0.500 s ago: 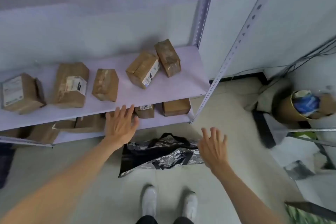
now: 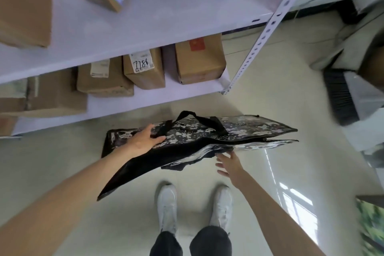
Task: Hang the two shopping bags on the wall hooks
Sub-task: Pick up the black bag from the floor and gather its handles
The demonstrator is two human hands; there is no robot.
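Observation:
Two black shopping bags with a pale pattern lie flat on the floor, one partly over the other. The upper bag has a black strap handle arched above it. The lower bag pokes out beneath on the right. My left hand lies on the upper bag beside the handle's left end, fingers apart. My right hand touches the near edge of the lower bag with spread fingers. A black flap of bag hangs over my left forearm. No wall hooks are in view.
A white metal shelf unit stands just beyond the bags, holding several cardboard boxes. Its perforated corner post comes down near the bags' right end. A dark ribbed object and clutter sit on the right. My white shoes are below.
The view has dropped much closer to the floor. Both hands have gone down from mid-air to the bags: the left now on the upper bag, the right at the lower bag's edge.

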